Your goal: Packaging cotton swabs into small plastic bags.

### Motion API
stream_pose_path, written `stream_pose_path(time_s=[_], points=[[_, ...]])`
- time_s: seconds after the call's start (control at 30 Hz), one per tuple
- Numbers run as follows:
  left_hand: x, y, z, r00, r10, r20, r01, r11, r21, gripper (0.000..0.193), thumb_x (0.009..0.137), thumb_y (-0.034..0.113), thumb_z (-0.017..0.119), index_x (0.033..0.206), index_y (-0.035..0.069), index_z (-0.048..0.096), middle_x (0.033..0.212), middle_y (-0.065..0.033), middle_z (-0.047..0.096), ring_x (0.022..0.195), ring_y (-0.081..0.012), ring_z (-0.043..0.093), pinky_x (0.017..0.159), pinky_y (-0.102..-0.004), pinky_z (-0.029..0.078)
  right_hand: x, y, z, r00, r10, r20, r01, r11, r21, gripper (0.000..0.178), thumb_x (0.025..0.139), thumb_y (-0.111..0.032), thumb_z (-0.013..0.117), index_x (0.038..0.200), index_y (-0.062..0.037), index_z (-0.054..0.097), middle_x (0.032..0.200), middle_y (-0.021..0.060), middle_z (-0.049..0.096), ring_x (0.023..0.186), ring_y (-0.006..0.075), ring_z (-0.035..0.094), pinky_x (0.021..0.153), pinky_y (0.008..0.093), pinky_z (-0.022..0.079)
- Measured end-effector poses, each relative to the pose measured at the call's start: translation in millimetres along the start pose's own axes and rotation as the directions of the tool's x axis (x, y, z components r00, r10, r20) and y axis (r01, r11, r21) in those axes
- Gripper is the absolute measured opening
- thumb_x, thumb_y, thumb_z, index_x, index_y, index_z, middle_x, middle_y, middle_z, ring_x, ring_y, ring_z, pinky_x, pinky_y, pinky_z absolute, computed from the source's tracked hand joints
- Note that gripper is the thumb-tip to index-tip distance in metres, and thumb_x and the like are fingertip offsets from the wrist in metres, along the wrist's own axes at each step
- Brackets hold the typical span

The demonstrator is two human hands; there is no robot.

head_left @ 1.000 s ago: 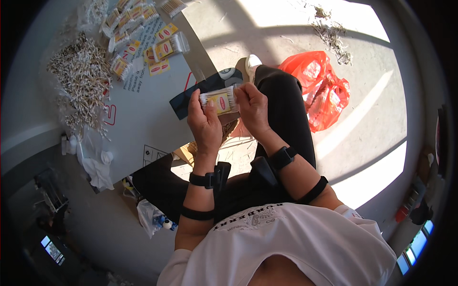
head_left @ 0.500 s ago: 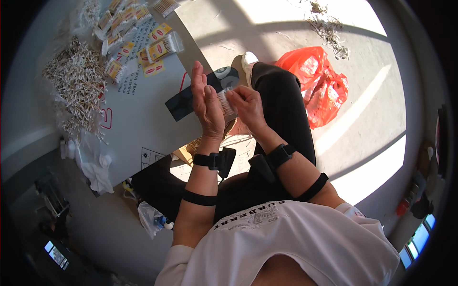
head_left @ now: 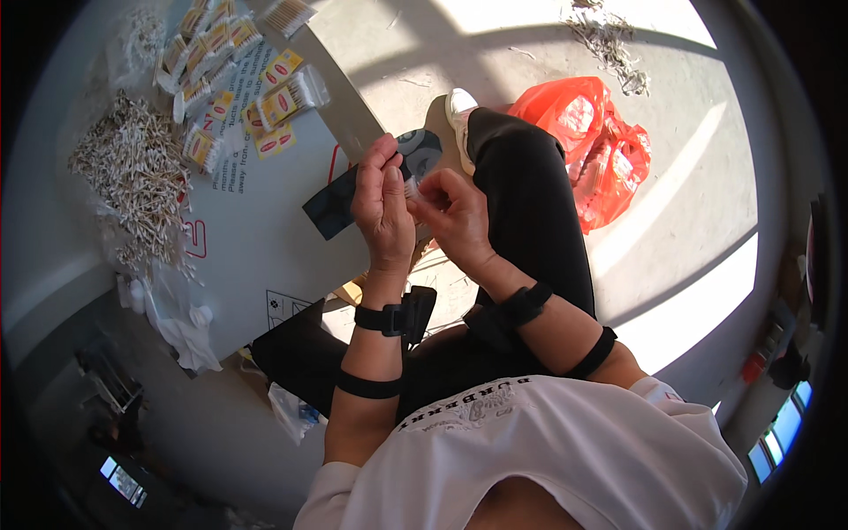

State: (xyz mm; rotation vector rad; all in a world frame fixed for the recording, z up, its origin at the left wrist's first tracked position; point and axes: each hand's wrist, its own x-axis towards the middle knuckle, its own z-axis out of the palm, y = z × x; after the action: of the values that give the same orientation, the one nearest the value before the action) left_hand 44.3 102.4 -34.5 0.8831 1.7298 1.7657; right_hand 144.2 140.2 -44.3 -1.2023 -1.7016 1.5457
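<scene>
A small clear pack of cotton swabs [head_left: 411,188] shows between my two hands, mostly hidden by them. My left hand [head_left: 382,212] is closed around its left side, with the fingers bent and the thumb raised. From the right, the pinched fingers of my right hand [head_left: 455,216] grip the pack's edge. A dark flat strip [head_left: 331,208] lies behind my left hand at the board's edge. On the grey printed board [head_left: 256,238] rests a large heap of loose cotton swabs [head_left: 132,177]. Beside it are filled swab packs [head_left: 291,97] and yellow cards [head_left: 276,141].
More filled packs [head_left: 216,44] lie at the board's far end. Crumpled clear plastic [head_left: 181,327] hangs at its near left corner. A red plastic bag [head_left: 565,110] sits on the floor right of my leg, and a pile of scraps [head_left: 614,49] lies farther off.
The fingers of my left hand have bent inward over the pack. My right hand has shifted slightly left against it, and less of the pack shows. The view has tilted a little.
</scene>
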Motion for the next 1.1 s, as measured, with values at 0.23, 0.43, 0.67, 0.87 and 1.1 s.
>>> stream_pose_path(time_s=[0.23, 0.43, 0.67, 0.87, 1.1], points=[[14, 21, -32, 0.949, -0.120, 0.293, -0.089, 0.786, 0.611, 0.032, 0.075, 0.012, 0.075, 0.102, -0.001, 0.063, 0.093, -0.0128, 0.060, 0.090, -0.0305, 0.055, 0.080, -0.0375, 0.048, 13, 15, -12, 0.968, 0.217, 0.126, -0.249, 0.882, 0.401, 0.010, 0.081, -0.005, 0.071, 0.084, -0.0014, 0.062, 0.075, 0.0001, 0.062, 0.070, 0.0054, 0.057, 0.066, 0.0210, 0.046], [10, 16, -31, 0.935, -0.171, 0.310, -0.050, 0.803, 0.594, 0.022, 0.078, 0.009, 0.074, 0.091, -0.001, 0.060, 0.085, -0.0080, 0.061, 0.083, -0.0220, 0.058, 0.075, -0.0323, 0.049, 12, 13, -13, 0.982, 0.133, 0.132, -0.183, 0.822, 0.539, 0.018, 0.078, -0.006, 0.074, 0.095, -0.0019, 0.067, 0.083, 0.0002, 0.067, 0.073, 0.0063, 0.059, 0.068, 0.0223, 0.047], [13, 24, -32, 0.868, -0.365, 0.336, 0.302, 0.926, 0.225, 0.015, 0.084, 0.007, 0.070, 0.090, -0.003, 0.061, 0.075, -0.0023, 0.062, 0.068, -0.0052, 0.055, 0.062, -0.0226, 0.048, 11, 24, -16, 0.971, 0.139, 0.197, -0.195, 0.932, 0.306, 0.022, 0.075, -0.015, 0.077, 0.094, -0.0056, 0.071, 0.077, 0.0025, 0.069, 0.071, 0.0066, 0.061, 0.066, 0.0238, 0.048], [13, 17, -35, 0.868, -0.380, 0.320, 0.296, 0.913, 0.282, 0.011, 0.083, 0.005, 0.069, 0.086, -0.004, 0.063, 0.071, -0.0027, 0.063, 0.066, -0.0048, 0.056, 0.061, -0.0227, 0.048, 9, 26, -10, 0.982, 0.118, 0.148, -0.148, 0.967, 0.207, 0.024, 0.074, -0.019, 0.077, 0.094, -0.0064, 0.071, 0.073, 0.0057, 0.068, 0.066, 0.0097, 0.062, 0.062, 0.0262, 0.048], [33, 23, -34, 0.853, -0.397, 0.339, 0.215, 0.858, 0.466, 0.015, 0.086, 0.007, 0.065, 0.096, -0.005, 0.062, 0.090, -0.0083, 0.065, 0.081, -0.0109, 0.060, 0.074, -0.0284, 0.051, 13, 10, -21, 0.981, 0.074, 0.181, -0.099, 0.986, 0.135, 0.019, 0.075, -0.018, 0.075, 0.086, -0.0039, 0.070, 0.068, 0.0083, 0.065, 0.059, 0.0127, 0.059, 0.057, 0.0303, 0.046]])
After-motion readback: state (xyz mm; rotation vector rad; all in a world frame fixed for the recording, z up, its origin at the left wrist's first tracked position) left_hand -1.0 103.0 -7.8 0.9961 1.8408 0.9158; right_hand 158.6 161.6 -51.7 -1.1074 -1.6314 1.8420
